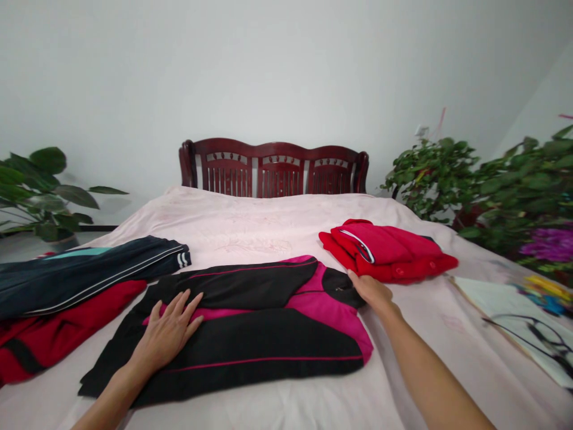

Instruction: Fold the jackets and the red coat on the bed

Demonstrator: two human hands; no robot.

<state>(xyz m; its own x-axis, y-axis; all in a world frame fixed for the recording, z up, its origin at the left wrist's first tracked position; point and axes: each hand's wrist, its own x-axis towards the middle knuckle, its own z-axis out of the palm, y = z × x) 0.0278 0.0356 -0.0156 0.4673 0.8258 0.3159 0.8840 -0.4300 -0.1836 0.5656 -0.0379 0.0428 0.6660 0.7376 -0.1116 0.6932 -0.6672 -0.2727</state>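
Note:
A black and magenta zip jacket [268,334] lies across the middle of the sheet, its sleeves folded lengthwise over the body. My left hand [168,334] rests flat on its lower end with the fingers spread. At the dark collar, my right hand [373,292] is closed on the jacket's edge; its thumb shows and most of the other fingers are hidden. Just beyond that hand sits a folded pile of red clothes [389,251]. To the left, navy trousers [102,275] with white stripes lie over a red garment [67,334].
A pale pink sheet [250,221] covers the bed, with a dark wooden headboard [277,170] behind it. Glasses [537,337] lie on an open book [492,298] at the right. Leafy plants [434,173] stand on the right, and another plant [45,191] on the left.

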